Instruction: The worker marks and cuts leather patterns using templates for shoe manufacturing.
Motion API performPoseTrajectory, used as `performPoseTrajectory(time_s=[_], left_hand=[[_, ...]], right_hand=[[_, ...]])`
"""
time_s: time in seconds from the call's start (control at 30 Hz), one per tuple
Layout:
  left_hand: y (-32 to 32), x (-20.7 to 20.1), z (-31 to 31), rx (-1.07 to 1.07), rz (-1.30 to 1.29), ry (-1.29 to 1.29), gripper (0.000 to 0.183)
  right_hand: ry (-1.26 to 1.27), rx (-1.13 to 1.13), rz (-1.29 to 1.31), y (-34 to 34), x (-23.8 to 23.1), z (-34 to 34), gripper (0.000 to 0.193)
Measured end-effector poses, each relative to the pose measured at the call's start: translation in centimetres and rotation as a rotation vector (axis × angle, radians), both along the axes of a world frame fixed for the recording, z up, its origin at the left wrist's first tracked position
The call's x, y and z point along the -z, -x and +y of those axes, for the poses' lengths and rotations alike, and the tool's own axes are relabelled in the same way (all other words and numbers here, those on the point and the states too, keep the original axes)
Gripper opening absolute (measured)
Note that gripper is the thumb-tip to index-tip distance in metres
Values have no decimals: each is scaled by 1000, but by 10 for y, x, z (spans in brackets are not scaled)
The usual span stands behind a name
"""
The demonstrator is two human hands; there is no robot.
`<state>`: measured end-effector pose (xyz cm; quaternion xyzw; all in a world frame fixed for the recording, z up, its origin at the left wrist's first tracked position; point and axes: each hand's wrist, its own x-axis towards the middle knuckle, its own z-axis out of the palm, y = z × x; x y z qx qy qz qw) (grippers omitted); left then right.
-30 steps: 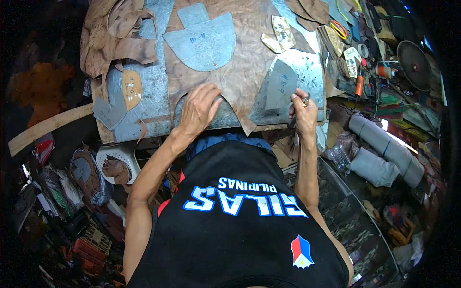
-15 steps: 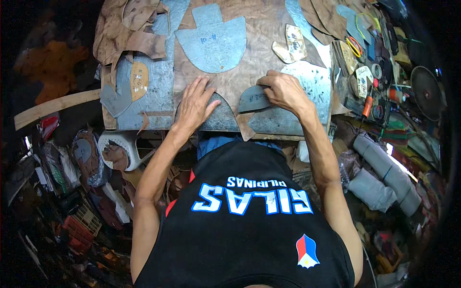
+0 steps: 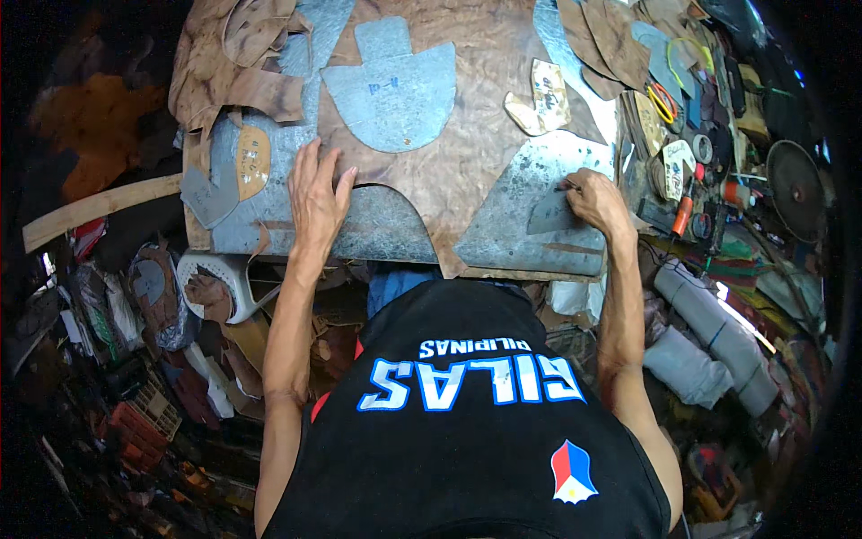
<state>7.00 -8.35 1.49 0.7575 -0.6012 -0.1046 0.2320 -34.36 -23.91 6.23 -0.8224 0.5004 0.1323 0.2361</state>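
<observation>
My left hand rests with fingers stretched out and apart, at the edge of a brown leather hide. The hide's near edge has a curved cut-out, with a narrow tongue hanging over the table's front edge. My right hand is closed, its fingertips curled at the upper end of a dark grey template piece, low over the metal sheet on the right. Whether something thin is also in those fingers is hidden. A larger blue-grey template with handwriting lies on the hide beyond my hands.
Pale patterns and leather offcuts lie around the hide. An orange-handled tool and a tape roll sit at the right. A white stool stands below left; wrapped rolls lie below right.
My right hand has moved right with the dark grey template, off the hide and over the metal sheet. My left hand has shifted left, away from the curved cut-out.
</observation>
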Motion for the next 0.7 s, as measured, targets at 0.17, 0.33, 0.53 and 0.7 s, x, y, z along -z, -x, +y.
performPoseTrajectory(time_s=[0.17, 0.33, 0.53, 0.7], left_hand=[[10, -13, -38, 83, -154, 29, 57], [23, 24, -61, 130, -156, 29, 77], [38, 32, -40, 99, -78, -113, 71], [44, 34, -37, 111, -121, -32, 66]], right_hand=[[262, 116, -195, -53, -2, -9, 30], [274, 162, -388, -104, 27, -6, 44], [88, 94, -293, -194, 17, -33, 54], [48, 222, -505, -198, 33, -21, 53]])
